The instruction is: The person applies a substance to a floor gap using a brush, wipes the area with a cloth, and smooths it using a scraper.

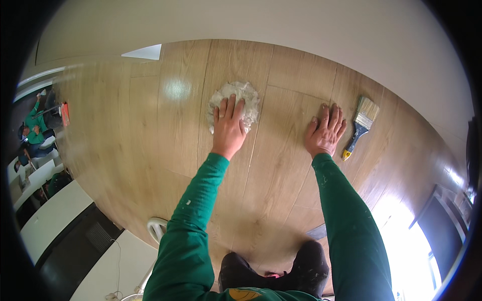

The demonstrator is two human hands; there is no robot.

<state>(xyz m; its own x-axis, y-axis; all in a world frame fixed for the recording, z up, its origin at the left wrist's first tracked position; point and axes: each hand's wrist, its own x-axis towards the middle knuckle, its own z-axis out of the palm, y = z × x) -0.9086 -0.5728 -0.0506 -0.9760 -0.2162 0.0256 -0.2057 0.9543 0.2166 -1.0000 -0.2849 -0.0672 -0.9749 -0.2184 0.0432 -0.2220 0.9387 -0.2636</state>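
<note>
A crumpled, off-white rag (249, 96) is spread on the wood-plank floor (170, 130). My left hand (230, 125) presses on it from above, fingers stretched out and a little apart. To the right, my right hand (325, 131) lies palm down on the bare planks, its fingers spread and nothing in it. Just beyond that hand, also on the floor, is a flat paintbrush (362, 123). It has pale bristles, a metal band and a dark handle with a yellow end, and my fingers do not touch it.
A pale wall (281, 22) curves along the far edge of the floor. A white curved tube (156, 228) stands beside my left forearm. My knees (309, 266) are on the near side. At the far left are people in green (35, 125) and an orange-red object (65, 114).
</note>
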